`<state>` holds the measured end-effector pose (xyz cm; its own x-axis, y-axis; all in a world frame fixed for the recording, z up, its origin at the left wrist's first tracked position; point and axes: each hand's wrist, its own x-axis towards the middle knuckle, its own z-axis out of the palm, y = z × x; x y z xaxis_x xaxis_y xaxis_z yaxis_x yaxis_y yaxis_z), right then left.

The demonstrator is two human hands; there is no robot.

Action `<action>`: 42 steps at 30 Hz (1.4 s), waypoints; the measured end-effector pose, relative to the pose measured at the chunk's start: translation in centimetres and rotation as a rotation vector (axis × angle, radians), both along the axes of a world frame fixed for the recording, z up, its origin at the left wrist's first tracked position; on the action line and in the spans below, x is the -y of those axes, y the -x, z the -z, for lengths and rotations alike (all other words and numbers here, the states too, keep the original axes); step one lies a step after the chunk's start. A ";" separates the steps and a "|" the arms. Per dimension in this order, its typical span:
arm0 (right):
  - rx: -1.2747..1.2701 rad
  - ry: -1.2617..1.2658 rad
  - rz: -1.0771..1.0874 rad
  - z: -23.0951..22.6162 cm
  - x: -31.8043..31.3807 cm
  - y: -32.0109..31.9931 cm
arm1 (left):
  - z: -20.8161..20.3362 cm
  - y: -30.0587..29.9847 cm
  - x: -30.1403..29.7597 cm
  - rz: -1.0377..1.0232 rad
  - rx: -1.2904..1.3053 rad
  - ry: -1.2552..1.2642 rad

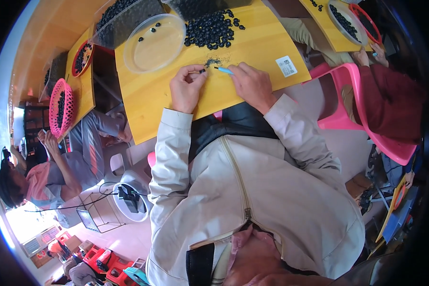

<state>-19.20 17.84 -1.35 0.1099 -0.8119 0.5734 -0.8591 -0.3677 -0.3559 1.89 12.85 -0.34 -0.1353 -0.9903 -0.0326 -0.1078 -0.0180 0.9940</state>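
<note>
Head view: left hand (186,89) pinches a black piece (202,71); right hand (254,85) pinches a blue tool (225,70) near it.

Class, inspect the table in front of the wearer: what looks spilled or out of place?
Dark crumbs lie scattered on the yellow table near the blue tool, messy against the bare tabletop. Loose black pieces lie heaped beside the clear tub, a few apart, though perhaps deliberately.
</note>
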 end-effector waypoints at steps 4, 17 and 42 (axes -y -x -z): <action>0.000 -0.006 -0.032 -0.2 0.0 -0.4 | 2.2 -0.5 -1.2 -0.011 -0.007 0.182; -0.018 0.142 -0.124 -0.5 -0.5 -1.5 | 2.3 0.1 -1.8 -0.005 -0.062 0.243; -0.116 0.048 0.039 0.3 0.0 -0.9 | 1.3 0.3 -2.6 -0.044 0.079 0.279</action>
<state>-18.30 17.80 -1.67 0.1464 -0.7887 0.5971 -0.9075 -0.3473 -0.2362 1.60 15.44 -1.60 -0.1000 -0.9672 0.2335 -0.1899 0.2489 0.9497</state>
